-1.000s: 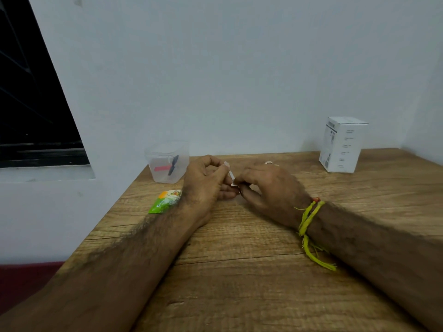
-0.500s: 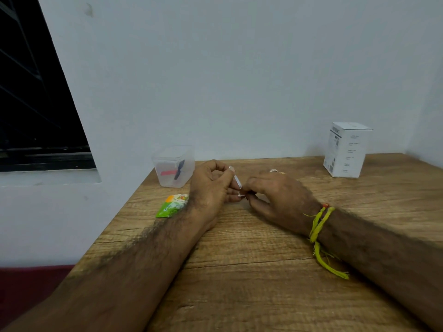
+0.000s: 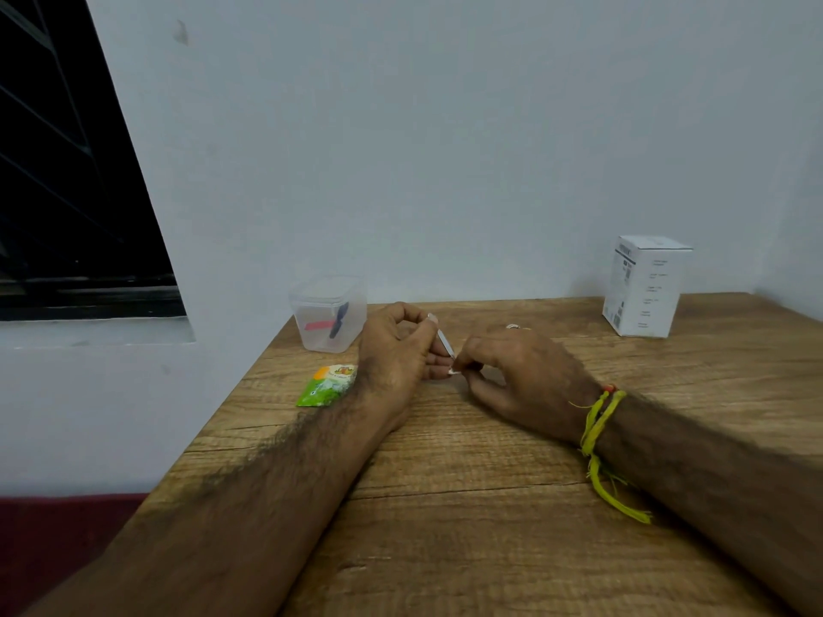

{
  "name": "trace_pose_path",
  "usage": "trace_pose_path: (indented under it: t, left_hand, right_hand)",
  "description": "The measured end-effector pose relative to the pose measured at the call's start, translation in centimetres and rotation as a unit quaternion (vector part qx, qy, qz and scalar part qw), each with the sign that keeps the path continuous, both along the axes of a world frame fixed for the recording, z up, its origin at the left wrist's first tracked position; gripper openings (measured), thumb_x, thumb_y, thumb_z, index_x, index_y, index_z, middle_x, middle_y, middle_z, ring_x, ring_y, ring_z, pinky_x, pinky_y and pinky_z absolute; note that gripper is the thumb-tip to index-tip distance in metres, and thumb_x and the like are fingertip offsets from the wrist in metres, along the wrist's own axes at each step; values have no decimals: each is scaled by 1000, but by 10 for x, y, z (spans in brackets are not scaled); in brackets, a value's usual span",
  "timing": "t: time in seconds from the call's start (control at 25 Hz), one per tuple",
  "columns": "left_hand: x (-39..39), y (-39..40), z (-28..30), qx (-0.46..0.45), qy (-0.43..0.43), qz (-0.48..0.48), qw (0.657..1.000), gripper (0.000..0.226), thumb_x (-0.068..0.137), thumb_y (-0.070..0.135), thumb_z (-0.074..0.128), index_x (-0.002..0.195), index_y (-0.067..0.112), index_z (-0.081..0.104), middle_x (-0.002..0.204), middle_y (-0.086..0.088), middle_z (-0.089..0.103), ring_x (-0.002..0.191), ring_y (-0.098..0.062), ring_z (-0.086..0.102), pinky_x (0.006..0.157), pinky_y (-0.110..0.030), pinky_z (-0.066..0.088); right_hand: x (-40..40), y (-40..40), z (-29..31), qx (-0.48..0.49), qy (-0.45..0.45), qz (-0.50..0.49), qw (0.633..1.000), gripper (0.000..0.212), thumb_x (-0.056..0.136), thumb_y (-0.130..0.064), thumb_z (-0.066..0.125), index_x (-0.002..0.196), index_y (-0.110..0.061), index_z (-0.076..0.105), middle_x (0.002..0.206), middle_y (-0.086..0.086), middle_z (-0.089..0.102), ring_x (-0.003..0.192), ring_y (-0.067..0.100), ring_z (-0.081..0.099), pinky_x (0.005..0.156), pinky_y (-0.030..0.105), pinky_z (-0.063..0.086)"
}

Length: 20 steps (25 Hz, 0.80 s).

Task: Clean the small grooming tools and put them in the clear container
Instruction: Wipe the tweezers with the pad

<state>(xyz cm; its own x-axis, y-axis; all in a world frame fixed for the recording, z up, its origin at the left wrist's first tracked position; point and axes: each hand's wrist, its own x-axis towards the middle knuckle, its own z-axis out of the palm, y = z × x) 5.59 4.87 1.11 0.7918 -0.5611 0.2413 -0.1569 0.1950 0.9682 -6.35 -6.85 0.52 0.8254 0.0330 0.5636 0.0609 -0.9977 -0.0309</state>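
— While both forearms rest on the wooden table (image 3: pixel 445 505), where exactly is the small grooming tool (image 3: pixel 445 342)?

— It is a thin, pale stick between the two hands, a little above the table top. The left hand (image 3: pixel 396 349) has its fingers curled, and its thumb and forefinger pinch the upper end. The stick slopes down toward the right, and its lower end meets the fingertips of the right hand (image 3: pixel 521 376).

— Does the right hand grip it also?

— Its fingers are bent and the tips are pressed together around a small white piece (image 3: pixel 452 371) at the lower end of the tool. What this piece is, I cannot tell; it is too small.

— And the clear container (image 3: pixel 327 313)?

— It stands at the far left edge of the table, near the wall, just beyond the left hand and not touching it. Inside I see one pink item (image 3: pixel 318 325) and one dark item (image 3: pixel 338 320), leaning.

— Anything else?

— A green and orange sachet (image 3: pixel 327 385) lies beside the left wrist. A white box (image 3: pixel 645 285) stands far to the right. The right wrist wears a yellow thread band (image 3: pixel 599 420).
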Motion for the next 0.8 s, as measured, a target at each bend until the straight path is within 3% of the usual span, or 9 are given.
trace_pose_path:
  t: [0.28, 0.52, 0.6, 0.68, 0.8]
  left_hand:
    - [-2, 1, 1, -1, 0, -7, 1000, 12, 101, 9, 57, 101, -3, 59, 66, -16, 66, 44, -17, 63, 45, -26, 56]
    - [-2, 1, 2, -10, 8, -5, 1000, 14, 101, 10, 57, 103, -4, 58, 68, -20, 66, 46, -20, 64, 47, -27, 57]
    - [-2, 2, 3, -18, 20, -1, 1000, 15, 102, 10, 56, 105, -5, 57, 71, -22, 66, 47, -22, 63, 45, -26, 56]
    - [-1, 1, 3, -26, 32, 1, 999, 15, 103, 11, 55, 106, -3, 56, 80, -25, 70, 50, -24, 67, 44, -25, 56]
    - [-5, -1, 3, -40, 55, -43, 997, 13, 103, 13, 55, 103, 0, 55, 83, -22, 73, 59, -26, 73, 53, -26, 59]
  right_hand:
    - [-4, 0, 1, 1, 10, 8, 1000, 6, 85, -20, 63, 88, -20, 69, 81, -5, 69, 75, 14, 61, 69, 32, 48]
    - [-3, 0, 1, 0, 23, 8, 1000, 10, 82, -26, 61, 87, -22, 69, 82, -6, 69, 78, 13, 61, 71, 38, 52]
    - [-5, -3, 1, 25, -14, 1, 1000, 10, 82, -25, 63, 86, -21, 71, 81, -8, 69, 76, 10, 62, 71, 35, 53]
    - [-5, -7, 1, 105, -110, 2, 988, 8, 80, -18, 67, 85, -17, 73, 78, -9, 70, 75, 6, 64, 71, 25, 53]
    - [-1, -5, 0, 185, -178, -2, 966, 10, 79, -9, 73, 84, -17, 75, 78, -10, 71, 75, 5, 66, 70, 19, 54]
